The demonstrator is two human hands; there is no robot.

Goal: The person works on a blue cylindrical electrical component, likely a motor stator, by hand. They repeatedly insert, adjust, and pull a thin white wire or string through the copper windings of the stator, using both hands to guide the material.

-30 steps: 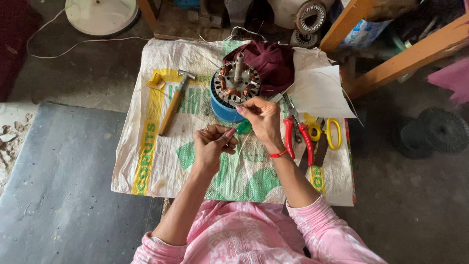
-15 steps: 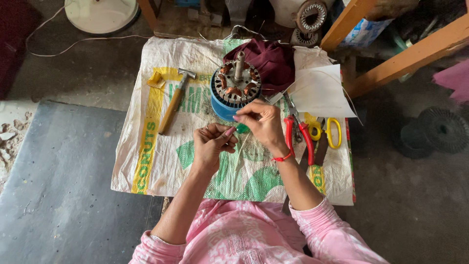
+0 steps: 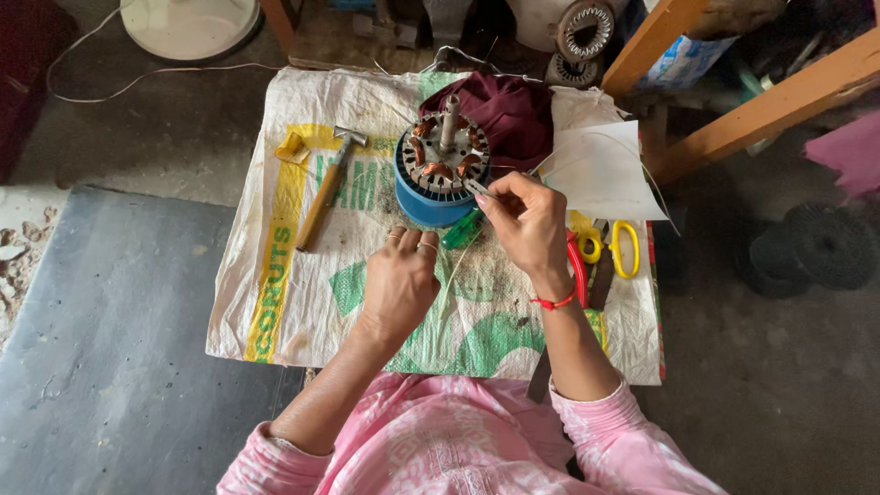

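Repair workshop: hammer, motor stator, scissors.

A wooden-handled hammer lay on the printed woven sack, yellow-handled scissors near its right edge, a crumpled maroon cloth up top.

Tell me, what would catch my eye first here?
Probably the round blue motor part with copper windings, standing on a printed sack in the middle. The right hand holds a thin strip at the motor's rim, while the left hand is just below it. A wooden-handled hammer lies to the left, yellow-handled scissors to the right.
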